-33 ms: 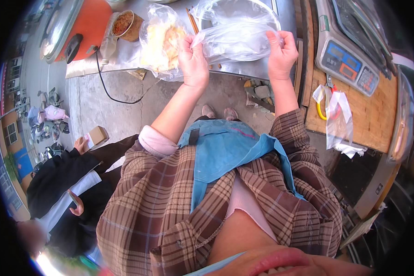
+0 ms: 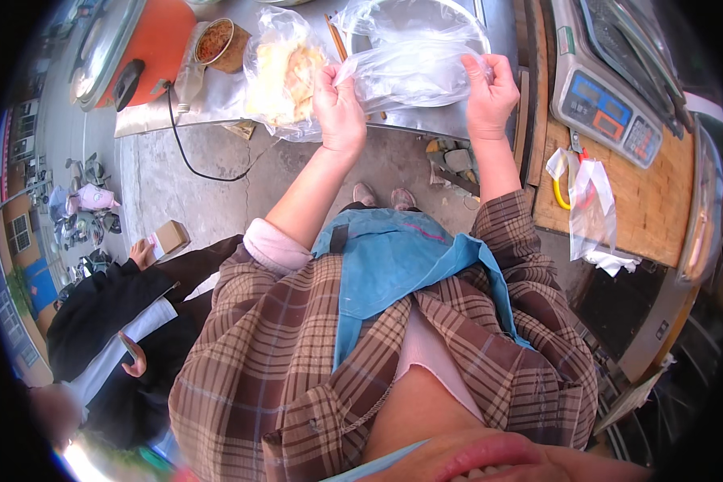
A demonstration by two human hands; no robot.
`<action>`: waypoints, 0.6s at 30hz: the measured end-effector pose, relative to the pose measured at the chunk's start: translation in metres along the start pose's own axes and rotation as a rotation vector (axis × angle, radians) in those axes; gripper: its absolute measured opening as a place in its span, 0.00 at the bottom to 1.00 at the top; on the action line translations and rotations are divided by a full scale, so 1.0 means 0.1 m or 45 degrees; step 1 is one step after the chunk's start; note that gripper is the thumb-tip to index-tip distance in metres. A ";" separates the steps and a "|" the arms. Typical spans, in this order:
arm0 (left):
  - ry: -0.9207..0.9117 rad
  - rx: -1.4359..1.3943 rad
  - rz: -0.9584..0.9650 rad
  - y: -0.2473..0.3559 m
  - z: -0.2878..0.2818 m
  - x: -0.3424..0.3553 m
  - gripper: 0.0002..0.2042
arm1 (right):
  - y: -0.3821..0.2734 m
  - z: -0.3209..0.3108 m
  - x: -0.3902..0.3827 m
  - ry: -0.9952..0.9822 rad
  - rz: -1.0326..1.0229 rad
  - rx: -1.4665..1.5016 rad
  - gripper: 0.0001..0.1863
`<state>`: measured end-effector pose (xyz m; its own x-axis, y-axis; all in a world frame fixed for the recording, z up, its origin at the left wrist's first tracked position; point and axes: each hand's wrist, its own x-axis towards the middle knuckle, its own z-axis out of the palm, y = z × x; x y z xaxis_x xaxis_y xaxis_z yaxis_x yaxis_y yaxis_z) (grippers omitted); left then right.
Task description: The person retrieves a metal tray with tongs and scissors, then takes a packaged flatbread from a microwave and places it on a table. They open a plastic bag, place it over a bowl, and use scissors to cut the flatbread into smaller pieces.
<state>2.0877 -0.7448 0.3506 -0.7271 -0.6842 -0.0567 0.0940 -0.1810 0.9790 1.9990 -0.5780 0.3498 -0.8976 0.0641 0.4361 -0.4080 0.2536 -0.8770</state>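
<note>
Outdoors, a concrete floor [image 2: 209, 185] lies below the hands. Ahead of them runs a steel tabletop [image 2: 426, 120]; a wooden board [image 2: 643, 201] with a scale [image 2: 610, 96] sits right of the right hand [image 2: 490, 92]. Both hands pinch a clear bag [image 2: 414, 68] stretched between them, over a bowl [image 2: 458, 20]. A filled bag [image 2: 285, 72] lies just beside the left hand [image 2: 339, 108].

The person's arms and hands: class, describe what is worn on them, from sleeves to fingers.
Both arms wear a brown plaid shirt with sleeves pushed up toward the elbows, leaving the forearms bare. A pale pink under-sleeve shows at the left cuff. The left hand and right hand are bare: no gloves are worn, and no rings or watch can be seen. A blue apron hangs between the arms.
</note>
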 end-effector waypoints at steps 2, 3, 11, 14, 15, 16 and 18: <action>0.020 0.147 0.029 -0.14 -0.05 0.01 0.04 | 0.02 0.00 -0.04 0.015 -0.086 -0.156 0.15; 0.036 0.230 0.050 -0.22 -0.08 0.02 0.04 | 0.04 -0.01 -0.06 0.035 -0.126 -0.202 0.15; 0.211 0.754 0.416 -0.57 0.04 0.32 0.07 | 0.42 0.06 0.19 0.157 0.273 -0.074 0.22; 0.220 0.651 0.180 -0.56 0.13 0.44 0.10 | 0.59 0.11 0.33 -0.032 0.437 -0.034 0.24; 0.188 0.716 0.245 -0.54 0.13 0.46 0.11 | 0.65 0.10 0.35 -0.064 0.488 -0.038 0.26; 0.107 0.806 0.259 -0.51 0.13 0.49 0.13 | 0.70 0.10 0.37 -0.071 0.495 0.029 0.25; -0.003 0.883 0.238 -0.45 0.10 0.53 0.14 | 0.78 0.10 0.39 -0.100 0.536 0.156 0.22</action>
<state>2.0381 -0.7655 0.3051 -0.7425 -0.6583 0.1238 -0.2362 0.4302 0.8713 1.9303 -0.5656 0.2965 -0.9978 0.0625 0.0237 -0.0170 0.1047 -0.9944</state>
